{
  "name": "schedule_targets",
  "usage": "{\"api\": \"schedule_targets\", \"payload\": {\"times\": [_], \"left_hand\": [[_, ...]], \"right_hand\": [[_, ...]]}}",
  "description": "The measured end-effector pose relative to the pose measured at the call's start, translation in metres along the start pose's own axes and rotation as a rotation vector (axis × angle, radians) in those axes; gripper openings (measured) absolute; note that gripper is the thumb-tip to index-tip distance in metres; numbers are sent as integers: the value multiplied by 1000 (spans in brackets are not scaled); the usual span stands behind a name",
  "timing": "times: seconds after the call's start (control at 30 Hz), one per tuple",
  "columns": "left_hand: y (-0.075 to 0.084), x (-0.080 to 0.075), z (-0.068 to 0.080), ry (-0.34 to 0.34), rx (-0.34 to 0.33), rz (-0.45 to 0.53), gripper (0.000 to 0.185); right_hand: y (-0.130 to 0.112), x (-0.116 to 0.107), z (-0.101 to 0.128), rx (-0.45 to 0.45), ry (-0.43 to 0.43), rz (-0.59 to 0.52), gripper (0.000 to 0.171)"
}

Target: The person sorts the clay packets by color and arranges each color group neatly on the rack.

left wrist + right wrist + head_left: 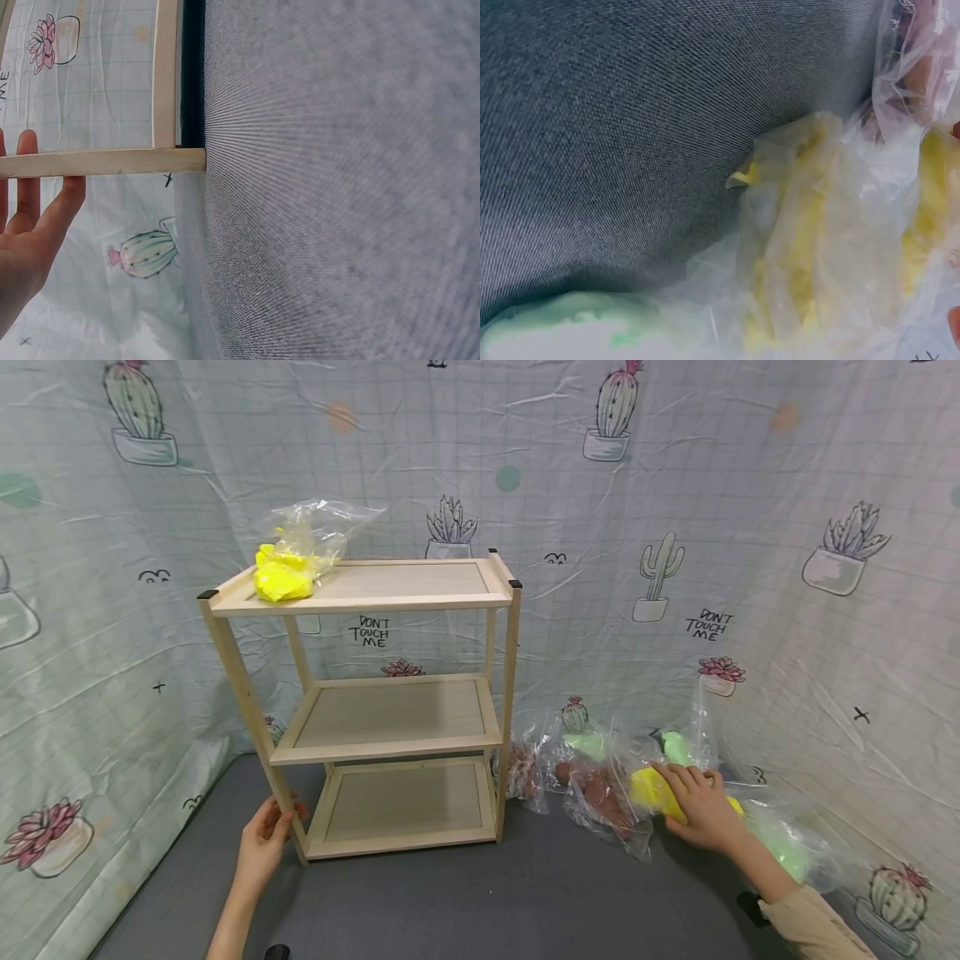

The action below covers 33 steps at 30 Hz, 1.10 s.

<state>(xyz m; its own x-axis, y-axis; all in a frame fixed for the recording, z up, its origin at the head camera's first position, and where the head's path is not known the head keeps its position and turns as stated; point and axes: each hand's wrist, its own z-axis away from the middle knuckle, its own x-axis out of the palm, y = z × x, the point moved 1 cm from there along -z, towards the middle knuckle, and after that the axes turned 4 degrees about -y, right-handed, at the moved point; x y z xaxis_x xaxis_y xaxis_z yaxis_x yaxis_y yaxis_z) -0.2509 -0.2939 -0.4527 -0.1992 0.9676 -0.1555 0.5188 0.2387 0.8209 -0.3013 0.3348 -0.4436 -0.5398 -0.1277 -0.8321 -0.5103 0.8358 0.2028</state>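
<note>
Yellow-filled clear bag (654,791) on grey floor; wooden shelf (375,710) upright.

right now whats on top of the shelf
On the top tier of the shelf lies one clear bag of yellow stuff, at its left end. How many pieces are inside cannot be told. The two tiers below show only bare board.

A three-tier wooden shelf (390,718) is stood on the grey floor (480,902). A bag of yellow pieces (288,568) is laid on its top tier; further clear bags (600,777) are piled on the floor beside it.
</note>
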Motion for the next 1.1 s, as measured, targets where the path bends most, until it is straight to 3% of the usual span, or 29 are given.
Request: {"api": "schedule_targets", "payload": {"times": [0.13, 0.23, 0.53, 0.93, 1.1], "left_hand": [[1, 0, 1, -1, -3, -21, 23], [0, -1, 2, -2, -8, -49, 24], [-2, -2, 1, -1, -5, -24, 23], [-1, -2, -1, 8, 5, -58, 24], [1, -2, 0, 2, 6, -23, 27]], "right_hand": [[-2, -8, 0, -30, 38, 6, 66], [-3, -13, -2, -46, 81, 27, 74], [-9, -27, -16, -60, 168, 39, 71], [-25, -68, -57, -129, 249, 40, 71], [-25, -83, -70, -159, 308, 53, 67]]}}
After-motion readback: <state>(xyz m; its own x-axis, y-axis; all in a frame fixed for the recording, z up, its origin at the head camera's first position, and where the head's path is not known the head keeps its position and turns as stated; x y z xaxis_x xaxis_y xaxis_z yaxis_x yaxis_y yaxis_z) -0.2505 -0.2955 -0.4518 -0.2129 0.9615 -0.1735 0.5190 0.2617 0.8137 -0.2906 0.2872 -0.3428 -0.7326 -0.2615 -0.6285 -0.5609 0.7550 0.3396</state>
